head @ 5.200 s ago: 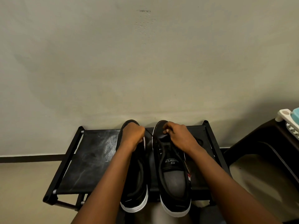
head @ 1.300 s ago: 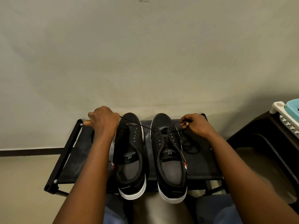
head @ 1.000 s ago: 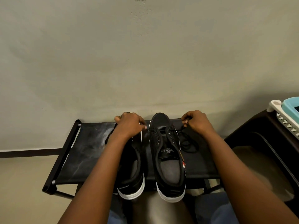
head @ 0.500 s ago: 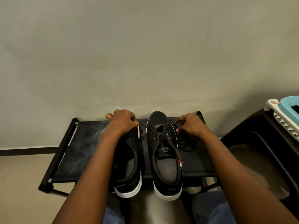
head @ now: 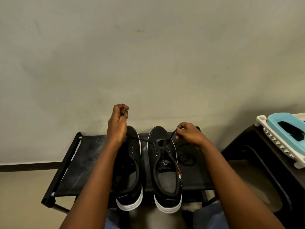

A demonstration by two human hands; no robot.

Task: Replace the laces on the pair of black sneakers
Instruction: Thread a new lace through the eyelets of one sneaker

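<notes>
Two black sneakers with white soles stand side by side on a black fabric rack [head: 82, 162], toes toward the wall. A thin black lace [head: 145, 140] runs through the front eyelets of the right sneaker [head: 165, 171]. My left hand [head: 117, 124] is raised above the toe of the left sneaker [head: 130, 171], pinching one end of that lace and pulling it up and left. My right hand [head: 189, 133] pinches the other end beside the right sneaker's toe. A loose coil of black lace [head: 186, 156] lies on the rack to the right of the right sneaker.
A plain wall stands right behind the rack. A dark stool or side table [head: 264, 162] is at the right, with a white and teal plastic basket [head: 283, 134] on it. My knees are just below the rack's front edge.
My left hand has risen up and away from the left sneaker's toe, drawing the lace taut through the right sneaker. My right hand has stayed near the right sneaker's toe.
</notes>
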